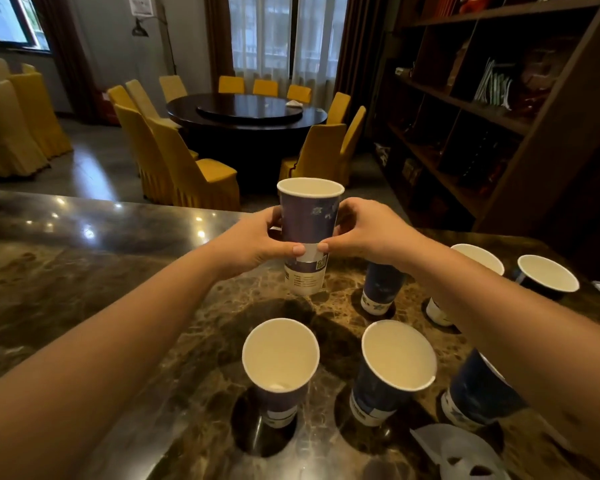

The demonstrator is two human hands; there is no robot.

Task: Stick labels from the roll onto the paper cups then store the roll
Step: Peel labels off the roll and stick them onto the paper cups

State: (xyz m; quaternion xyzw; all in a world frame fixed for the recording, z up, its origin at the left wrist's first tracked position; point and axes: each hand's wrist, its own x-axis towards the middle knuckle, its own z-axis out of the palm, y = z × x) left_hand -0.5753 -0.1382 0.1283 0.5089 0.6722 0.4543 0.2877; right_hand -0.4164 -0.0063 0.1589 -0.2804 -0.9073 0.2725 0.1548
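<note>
At about 5 o'clock, nearest the viewer, the label roll point(465, 452) lies flat on the marble surface point(84, 271), its white strip trailing toward 10 o'clock; thin, floppy and probably sticky, it is best lifted by the roll's core.

Just beyond it, two open paper cups point(280, 358) point(397, 356) stand upright with mouths up, and a third point(478, 389) is half hidden under the right forearm. More cups point(548, 271) stand toward 2 o'clock.

At 12 o'clock both hands hold a tall blue paper cup point(307, 216), upright, long axis vertical, mouth up, its base on or just above the surface; I cannot tell which. The left hand point(253, 242) and right hand point(368, 233) wrap its sides, fingers curled, thumbs pressing a white label point(310, 252) onto the near face. The empty cup looks light and crushable, so a gentle hold on the middle suits it.
</note>
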